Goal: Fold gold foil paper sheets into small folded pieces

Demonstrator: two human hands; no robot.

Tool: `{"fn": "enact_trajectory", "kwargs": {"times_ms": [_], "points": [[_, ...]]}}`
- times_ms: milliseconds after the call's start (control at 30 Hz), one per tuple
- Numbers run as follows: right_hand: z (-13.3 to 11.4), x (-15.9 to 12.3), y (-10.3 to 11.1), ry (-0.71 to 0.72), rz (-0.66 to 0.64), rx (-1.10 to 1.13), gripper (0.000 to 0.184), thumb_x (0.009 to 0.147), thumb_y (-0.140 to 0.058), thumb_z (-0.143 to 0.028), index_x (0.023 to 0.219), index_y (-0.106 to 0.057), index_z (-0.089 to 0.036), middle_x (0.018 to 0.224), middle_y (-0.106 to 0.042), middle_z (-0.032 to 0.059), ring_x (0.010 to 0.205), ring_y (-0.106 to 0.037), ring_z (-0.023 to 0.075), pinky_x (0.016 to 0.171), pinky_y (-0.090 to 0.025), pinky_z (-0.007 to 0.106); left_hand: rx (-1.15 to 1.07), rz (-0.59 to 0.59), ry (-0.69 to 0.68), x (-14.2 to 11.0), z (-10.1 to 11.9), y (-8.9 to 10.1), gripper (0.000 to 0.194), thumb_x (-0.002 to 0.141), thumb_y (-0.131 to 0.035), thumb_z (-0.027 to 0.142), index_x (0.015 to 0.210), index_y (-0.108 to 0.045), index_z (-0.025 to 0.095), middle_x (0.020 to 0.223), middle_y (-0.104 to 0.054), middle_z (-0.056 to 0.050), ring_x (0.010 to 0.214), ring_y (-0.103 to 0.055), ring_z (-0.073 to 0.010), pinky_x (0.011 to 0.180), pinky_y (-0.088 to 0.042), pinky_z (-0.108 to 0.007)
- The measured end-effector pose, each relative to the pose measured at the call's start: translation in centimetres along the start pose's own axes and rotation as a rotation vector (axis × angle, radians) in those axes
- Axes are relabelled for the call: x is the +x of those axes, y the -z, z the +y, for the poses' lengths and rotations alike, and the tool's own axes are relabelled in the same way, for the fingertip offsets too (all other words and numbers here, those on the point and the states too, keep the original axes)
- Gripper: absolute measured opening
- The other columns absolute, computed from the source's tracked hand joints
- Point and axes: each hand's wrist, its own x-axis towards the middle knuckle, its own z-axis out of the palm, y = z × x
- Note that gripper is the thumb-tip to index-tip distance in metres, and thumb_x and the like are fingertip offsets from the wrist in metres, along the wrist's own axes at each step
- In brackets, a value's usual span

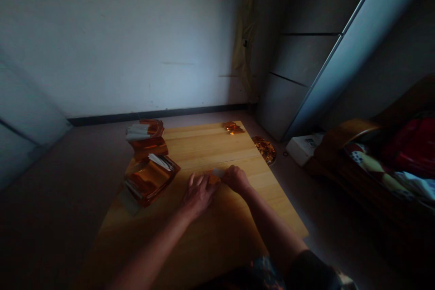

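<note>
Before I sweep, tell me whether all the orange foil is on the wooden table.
No, an orange foil heap sits right of the wooden table.

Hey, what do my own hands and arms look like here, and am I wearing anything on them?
Your left hand and right hand look bare: I can make out no gloves, rings or watch. A dark sleeve shows on your right upper arm, with a paler patch near the picture's bottom edge. No sleeve shows on the left.
</note>
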Motion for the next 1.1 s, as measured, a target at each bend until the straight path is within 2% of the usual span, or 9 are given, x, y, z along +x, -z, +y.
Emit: {"fn": "enact_trajectory", "kwargs": {"times_ms": [200, 367, 600, 833, 967, 1100], "points": [[0.3, -0.2, -0.2, 0.041, 0.004, 0.021, 0.022, 0.086, -0.055, -0.034, 0.084, -0.069, -0.017, 0.088, -0.066, 0.0084, 0.079, -0.059, 0.0174, 0.064, -0.037, 0.024, 0.001, -0.031, 0.052, -0.1, 0.6, 0.7, 0.042, 0.085, -0.054, 0.030, 0.125, -0.051, 0.041, 0.132, -0.049, -0.011, 0.120, -0.046, -0.0298, 0.100, -0.026, -0.063], [0.8, -0.3, -1.0, 0.045, 0.060, 0.100, 0.010, 0.082, -0.057, -0.021, 0.083, -0.066, -0.017, 0.088, -0.064, 0.0059, 0.081, -0.058, 0.0155, 0.067, -0.036, 0.023, -0.028, -0.033, 0.119, 0.0, 1.1, 0.8, 0.037, 0.083, -0.056, 0.032, 0.119, -0.056, 0.039, 0.133, -0.049, -0.010, 0.119, -0.046, -0.0303, 0.100, -0.024, -0.064], [1.5, 0.0, -2.4, 0.029, 0.125, 0.186, 0.012, 0.079, -0.055, -0.012, 0.083, -0.065, -0.018, 0.086, -0.064, 0.0043, 0.080, -0.057, 0.0145, 0.067, -0.035, 0.022, -0.043, -0.046, 0.139, 0.1, 1.0, 0.6, 0.036, 0.083, -0.056, 0.035, 0.118, -0.057, 0.039, 0.135, -0.048, -0.010, 0.121, -0.044, -0.0306, 0.098, -0.026, -0.064], [0.8, -0.1, -2.5, -0.001, 0.157, 0.157, 0.008, 0.077, -0.062, -0.024, 0.082, -0.064, -0.018, 0.083, -0.063, 0.0042, 0.079, -0.056, 0.0166, 0.067, -0.035, 0.025, -0.043, -0.033, 0.149, 0.3, 1.3, 0.8, 0.032, 0.083, -0.057, 0.036, 0.115, -0.059, 0.037, 0.132, -0.050, -0.010, 0.120, -0.045, -0.0306, 0.098, -0.025, -0.065], [0.8, -0.1, -2.5, 0.007, 0.163, 0.137, 0.010, 0.083, -0.055, -0.018, 0.085, -0.065, -0.018, 0.085, -0.062, 0.0046, 0.078, -0.055, 0.0155, 0.067, -0.035, 0.024, -0.054, -0.024, 0.146, 0.3, 1.2, 0.9, 0.031, 0.082, -0.057, 0.036, 0.114, -0.060, 0.038, 0.132, -0.051, -0.009, 0.118, -0.046, -0.0292, 0.097, -0.026, -0.065], [0.7, -1.1, -2.1, 0.096, 0.175, 0.121, 0.015, 0.086, -0.052, -0.019, 0.089, -0.067, -0.021, 0.096, -0.061, 0.0059, 0.087, -0.053, 0.0172, 0.071, -0.036, 0.026, -0.103, -0.035, 0.183, 0.8, 0.3, 0.9, 0.022, 0.082, -0.057, 0.037, 0.103, -0.064, 0.036, 0.135, -0.050, -0.006, 0.119, -0.046, -0.0298, 0.095, -0.027, -0.064]]}}
